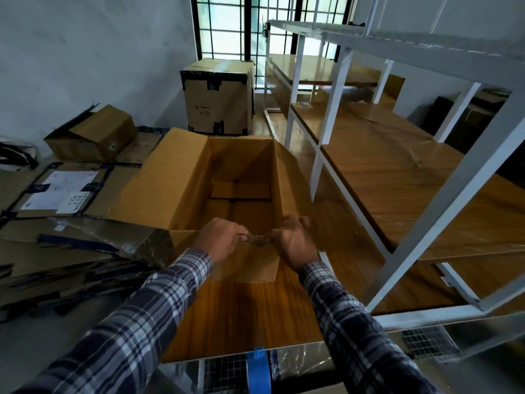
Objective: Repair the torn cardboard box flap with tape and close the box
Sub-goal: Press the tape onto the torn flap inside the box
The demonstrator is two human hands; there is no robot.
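Observation:
A large open cardboard box [181, 183] stands on a wooden board in front of me, its inside bare but for the bottom flaps. The near flap [255, 265] hangs toward me, and its top edge shows a ragged, torn patch of corrugation between my hands. My left hand [220, 237] pinches that edge on the left of the tear. My right hand [295, 243] pinches it on the right. A roll of blue tape [258, 371] lies at the near edge of the board, below my arms.
Flattened boxes [71, 251] are piled at my left, with a small open box [93, 135] behind them. A tall taped box [218, 98] stands by the barred window. White metal shelving [397, 155] with wooden boards fills the right side.

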